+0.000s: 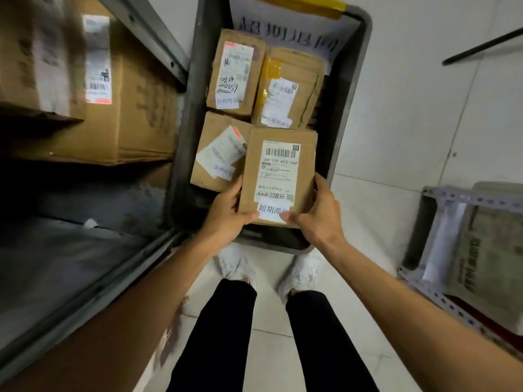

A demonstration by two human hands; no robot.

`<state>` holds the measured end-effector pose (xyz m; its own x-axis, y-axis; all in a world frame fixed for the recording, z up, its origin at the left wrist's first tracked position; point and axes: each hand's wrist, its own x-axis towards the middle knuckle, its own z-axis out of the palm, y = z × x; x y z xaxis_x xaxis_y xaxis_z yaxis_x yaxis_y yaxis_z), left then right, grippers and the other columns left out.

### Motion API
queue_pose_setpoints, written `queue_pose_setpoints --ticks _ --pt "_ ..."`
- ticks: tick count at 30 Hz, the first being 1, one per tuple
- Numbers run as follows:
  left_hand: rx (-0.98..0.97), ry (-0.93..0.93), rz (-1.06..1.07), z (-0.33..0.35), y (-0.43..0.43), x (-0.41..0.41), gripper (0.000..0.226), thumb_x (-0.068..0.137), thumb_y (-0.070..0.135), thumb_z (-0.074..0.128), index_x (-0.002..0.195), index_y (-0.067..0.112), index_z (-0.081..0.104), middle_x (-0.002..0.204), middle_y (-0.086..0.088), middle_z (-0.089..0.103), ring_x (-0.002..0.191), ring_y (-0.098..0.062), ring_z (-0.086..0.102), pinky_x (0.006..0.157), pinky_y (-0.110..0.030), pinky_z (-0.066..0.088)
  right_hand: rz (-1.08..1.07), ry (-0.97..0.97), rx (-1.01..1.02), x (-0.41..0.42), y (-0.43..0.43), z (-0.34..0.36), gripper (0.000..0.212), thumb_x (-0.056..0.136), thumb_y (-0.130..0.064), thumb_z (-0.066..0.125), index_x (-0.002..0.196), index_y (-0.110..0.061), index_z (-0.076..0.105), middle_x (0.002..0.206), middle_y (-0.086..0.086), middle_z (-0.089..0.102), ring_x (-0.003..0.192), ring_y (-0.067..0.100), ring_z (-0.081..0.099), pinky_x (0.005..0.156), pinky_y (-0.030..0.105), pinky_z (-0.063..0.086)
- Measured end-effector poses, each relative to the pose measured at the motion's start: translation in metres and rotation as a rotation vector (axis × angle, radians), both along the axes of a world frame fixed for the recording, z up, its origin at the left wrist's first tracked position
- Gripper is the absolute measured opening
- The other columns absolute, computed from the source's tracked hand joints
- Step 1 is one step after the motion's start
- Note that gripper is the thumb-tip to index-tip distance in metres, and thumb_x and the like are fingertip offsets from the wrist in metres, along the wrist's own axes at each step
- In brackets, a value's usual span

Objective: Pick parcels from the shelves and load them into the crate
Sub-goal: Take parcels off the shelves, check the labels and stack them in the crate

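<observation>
Gripping the cardboard parcel (278,174) by its near corners, left hand (226,215) and right hand (317,215) curl around it above the crate (351,89); it looks light, stiff, best held edgewise

Both hands are gripping one parcel (278,171).
Left hand (226,213) is clasping its near-left edge, thumb on top; right hand (314,210) is clasping the near-right edge likewise; both bare forearms are reaching forward, converging.

Both hands, the left hand (226,215) and right hand (317,213), hold a brown parcel (278,171) over the gray crate (349,89) with three boxes inside.
</observation>
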<state>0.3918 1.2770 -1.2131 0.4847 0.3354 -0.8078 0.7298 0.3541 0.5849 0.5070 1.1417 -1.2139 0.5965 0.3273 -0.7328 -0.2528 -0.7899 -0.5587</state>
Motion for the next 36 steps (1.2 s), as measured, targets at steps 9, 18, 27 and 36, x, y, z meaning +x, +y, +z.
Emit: queue_pose_setpoints --ticks 9,18,27,36 --pt "0.043 0.080 -0.119 -0.085 0.007 0.005 0.086 0.083 -0.012 0.064 0.152 0.024 0.026 0.126 0.012 0.052 0.118 -0.001 0.048 0.086 -0.007 0.046 0.017 -0.026 -0.089 0.003 0.010 -0.081 0.095 0.063 -0.004 0.087 0.139 -0.016 0.032 0.128 0.003 0.057 0.124 0.025 0.050 0.100 0.044 0.046" --pt "-0.036 0.071 -0.223 -0.128 0.024 0.025 0.059 0.092 -0.002 0.059 0.144 0.021 0.043 0.134 0.004 0.058 0.112 -0.001 0.054 0.070 0.002 0.044 0.002 0.006 -0.160 0.012 0.023 -0.134 0.080 0.070 0.001 0.081 0.130 -0.015 0.031 0.118 0.000 0.051 0.123 0.027 0.049 0.097 0.042 0.046" --pt "0.320 0.254 -0.525 -0.064 0.055 0.036 0.050 0.090 0.026 0.064 0.138 0.017 0.051 0.141 -0.004 0.052 0.127 -0.019 0.049 0.096 -0.022 0.035 0.156 0.104 -0.246 0.042 0.043 -0.078 0.050 0.089 -0.015 0.066 0.133 -0.007 0.043 0.128 0.011 0.057 0.116 0.029 0.056 0.074 0.025 0.041" --pt "0.524 0.253 -0.706 0.134 0.078 0.096 0.016 0.084 0.027 0.067 0.094 0.015 0.070 0.102 -0.002 0.068 0.096 -0.021 0.063 0.081 -0.033 0.052 0.850 -0.002 -0.353 0.111 0.054 0.139 0.050 0.088 -0.028 0.067 0.132 -0.009 0.050 0.127 0.012 0.058 0.113 0.027 0.055 0.080 0.028 0.040"
